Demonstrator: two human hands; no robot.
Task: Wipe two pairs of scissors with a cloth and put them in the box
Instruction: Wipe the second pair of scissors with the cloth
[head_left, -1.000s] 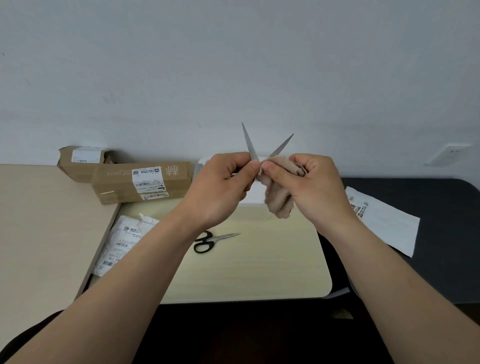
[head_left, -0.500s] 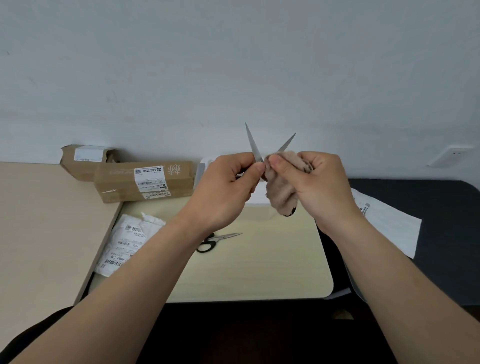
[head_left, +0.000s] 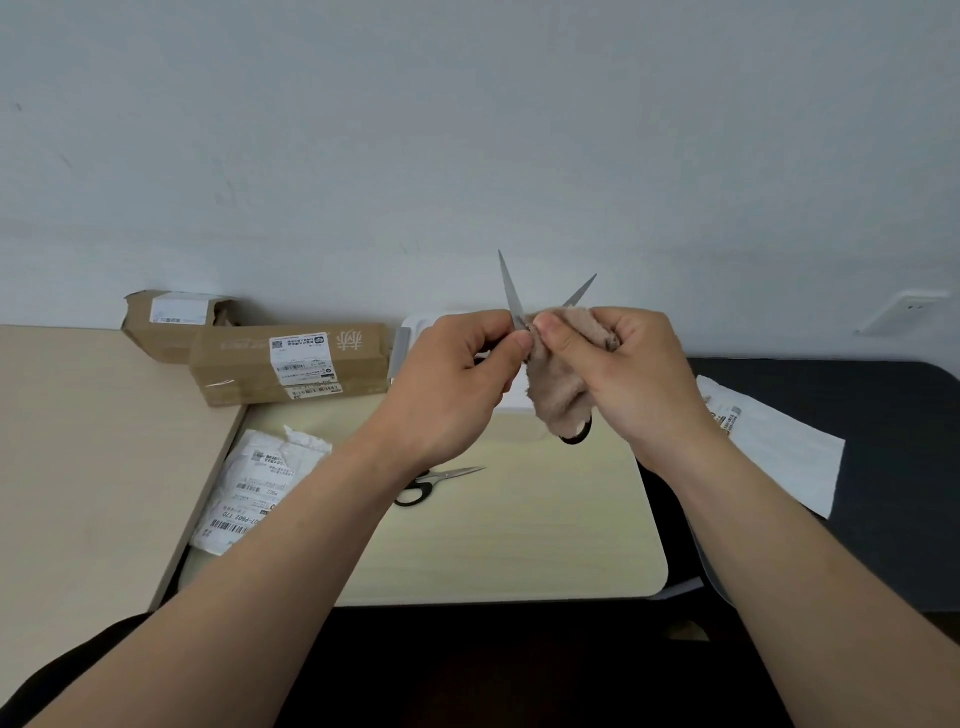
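An open pair of scissors (head_left: 510, 291) points its two steel blades upward, held above the small pale table (head_left: 519, 530). My left hand (head_left: 452, 384) grips it at the base of the left blade. My right hand (head_left: 623, 374) pinches a beige cloth (head_left: 558, 395) around the right blade, and a black handle loop peeks out below the cloth. A second pair of scissors (head_left: 441, 480) with black handles lies flat on the table under my left wrist. A white box (head_left: 410, 338) sits at the table's far edge, mostly hidden behind my hands.
Two brown cardboard cartons (head_left: 291, 366) stand against the wall at the back left. A crumpled white mailer bag (head_left: 260, 488) lies at the table's left edge, another white bag (head_left: 779, 441) on the dark surface to the right. A wooden desk (head_left: 93, 441) adjoins on the left.
The scissors and both hands have risen slightly. The cloth has slid a little along the right blade, and a black handle loop now shows beneath it.
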